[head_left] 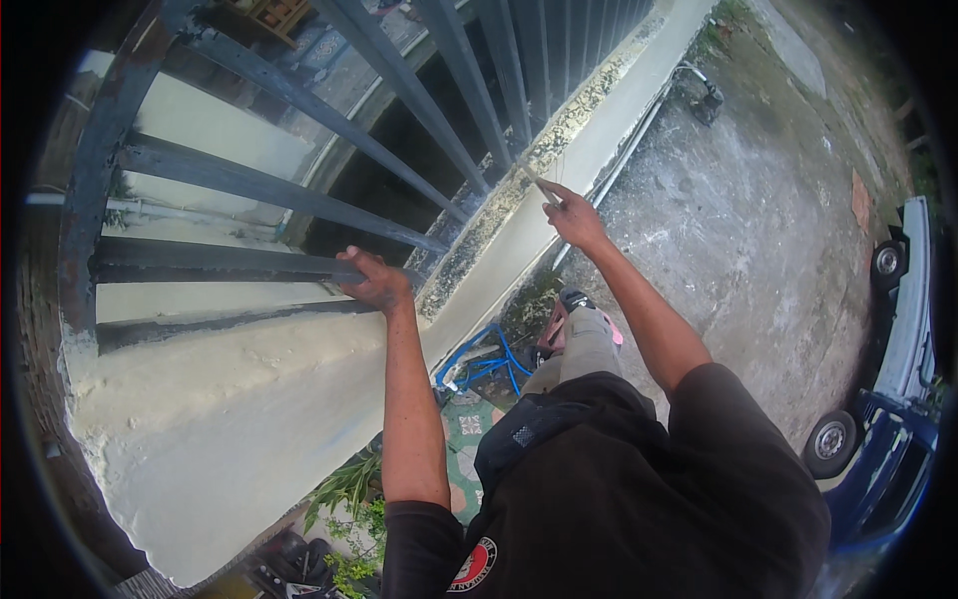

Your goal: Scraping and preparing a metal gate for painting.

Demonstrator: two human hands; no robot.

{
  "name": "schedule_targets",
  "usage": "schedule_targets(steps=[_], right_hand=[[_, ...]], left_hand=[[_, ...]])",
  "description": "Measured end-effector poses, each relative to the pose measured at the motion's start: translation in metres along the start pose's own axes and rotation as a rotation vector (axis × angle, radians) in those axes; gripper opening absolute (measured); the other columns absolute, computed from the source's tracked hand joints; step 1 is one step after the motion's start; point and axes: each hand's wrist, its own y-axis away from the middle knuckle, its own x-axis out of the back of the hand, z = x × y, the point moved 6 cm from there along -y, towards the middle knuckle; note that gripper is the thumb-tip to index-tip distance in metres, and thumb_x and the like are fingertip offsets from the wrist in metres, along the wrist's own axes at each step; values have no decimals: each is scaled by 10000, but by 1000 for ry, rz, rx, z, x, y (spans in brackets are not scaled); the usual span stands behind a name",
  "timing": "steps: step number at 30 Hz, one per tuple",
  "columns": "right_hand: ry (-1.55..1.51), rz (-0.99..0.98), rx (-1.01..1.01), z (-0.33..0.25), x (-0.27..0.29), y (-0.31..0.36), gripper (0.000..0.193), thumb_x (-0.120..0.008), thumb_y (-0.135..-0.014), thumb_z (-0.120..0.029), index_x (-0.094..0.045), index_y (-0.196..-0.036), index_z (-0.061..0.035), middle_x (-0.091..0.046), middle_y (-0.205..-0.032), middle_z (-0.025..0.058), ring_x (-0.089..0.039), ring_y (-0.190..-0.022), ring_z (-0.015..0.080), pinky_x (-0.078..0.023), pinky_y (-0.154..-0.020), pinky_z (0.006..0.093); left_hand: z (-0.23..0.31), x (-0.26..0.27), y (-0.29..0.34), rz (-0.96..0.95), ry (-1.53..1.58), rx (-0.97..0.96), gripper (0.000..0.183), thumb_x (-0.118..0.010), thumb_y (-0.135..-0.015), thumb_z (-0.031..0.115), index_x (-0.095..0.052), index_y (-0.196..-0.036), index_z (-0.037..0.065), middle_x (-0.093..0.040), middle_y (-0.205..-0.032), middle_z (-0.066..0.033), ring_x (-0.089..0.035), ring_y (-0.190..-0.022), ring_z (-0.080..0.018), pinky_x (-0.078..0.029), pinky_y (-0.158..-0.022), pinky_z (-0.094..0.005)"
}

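Observation:
My left hand [377, 280] is wrapped round a grey fence bar [230, 262], close to where the bar meets the low cream wall [489, 262]. Farther along, my right hand [574, 217] is closed on a slim, light-coloured tool [540, 185]; its exact kind does not show. The tool's far end points at the wall's top, by the foot of the bars, where patches are dark and speckled. Whether the tip touches the wall, I cannot tell.
A blue hose [489, 361] lies in coils by my feet, near something pink [613, 329]. White pipes [629, 150] run along the wall's base. At the right, a blue truck [883, 459] stands on the concrete ground [738, 250]. Green plants [354, 519] grow at the lower left.

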Motion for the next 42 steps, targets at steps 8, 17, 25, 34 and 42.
schedule_targets(steps=[8, 17, 25, 34, 42], right_hand=[[194, 150, 213, 22, -16, -8, 515, -587, -969, -197, -527, -1473, -286, -707, -991, 259, -677, -913, 457, -525, -817, 529], [-225, 242, 11, 80, -34, 66, 289, -484, -1047, -220, -609, -1249, -56, -656, -698, 182, -674, -628, 323, -530, -647, 438], [-494, -208, -258, 92, -89, 61, 393, -480, -1064, -379, -606, -1048, -7, -642, -649, 64, -582, -461, 160, -474, -449, 316], [-113, -186, -126, 124, -88, 116, 375, -500, -1040, -361, -613, -922, -24, -656, -658, 139, -675, -553, 277, -514, -552, 428], [19, -201, 156, 30, -92, 108, 366, -524, -1027, -356, -585, -919, -12, -640, -690, 216, -679, -668, 410, -510, -625, 496]], left_hand=[[-6, 0, -2, -1, 97, 108, 392, -554, -1029, 334, -409, -754, 95, -397, -648, 12, -429, -557, -101, -346, -509, -264], [-11, 2, -2, 5, -22, 40, 422, -531, -1043, 338, -433, -726, 78, -425, -606, -6, -463, -556, -136, -423, -543, -292], [6, -5, 5, -15, 15, 60, 428, -550, -1036, 348, -433, -730, 73, -435, -617, -17, -473, -559, -146, -431, -539, -294], [-2, 2, -2, -29, 52, 78, 411, -592, -1015, 331, -487, -732, 52, -463, -628, -2, -469, -568, -121, -362, -546, -317], [-12, 3, -3, -94, -54, 150, 399, -591, -1004, 321, -537, -757, 11, -507, -648, -76, -501, -642, -209, -408, -653, -392]])
